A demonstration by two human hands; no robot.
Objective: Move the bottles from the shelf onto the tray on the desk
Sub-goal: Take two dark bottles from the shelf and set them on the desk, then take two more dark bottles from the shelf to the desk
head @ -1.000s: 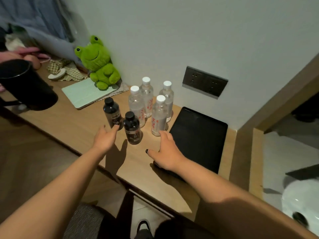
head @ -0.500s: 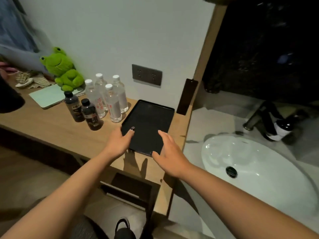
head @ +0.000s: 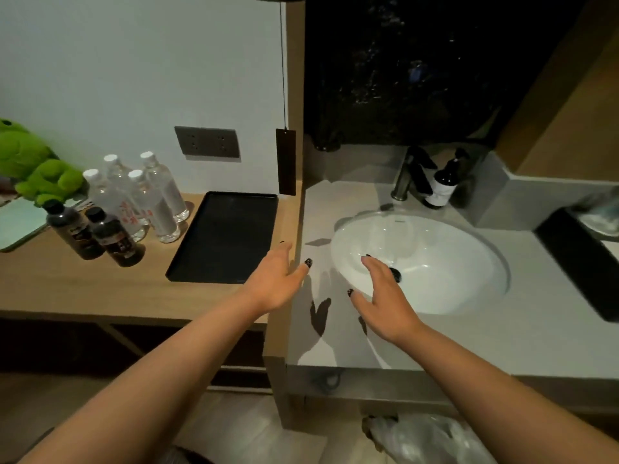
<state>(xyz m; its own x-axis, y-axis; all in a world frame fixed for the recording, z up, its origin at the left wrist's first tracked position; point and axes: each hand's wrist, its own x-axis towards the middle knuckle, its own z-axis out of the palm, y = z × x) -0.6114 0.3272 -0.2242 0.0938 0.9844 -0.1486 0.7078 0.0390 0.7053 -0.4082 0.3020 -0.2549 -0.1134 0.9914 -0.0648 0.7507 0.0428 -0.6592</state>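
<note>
So both hands are empty, fingers spread loose: left hand [head: 274, 283] hovers at the desk's right edge, right hand [head: 385, 296] over the sink [head: 469, 296] rim. The black tray [head: 224, 236] sits bare at their 10 o'clock. Six bottles [head: 134, 209] stand bunched at its 9 o'clock, probably within easy reach for loading. None on it yet.

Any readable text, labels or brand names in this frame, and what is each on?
None can be read.
Clear water bottles: red label print, blurred.
Dark bottles: pale label marks, too small.
Pump bottle by the tap: white label, illegible.
Hanging tag: blank.
</note>
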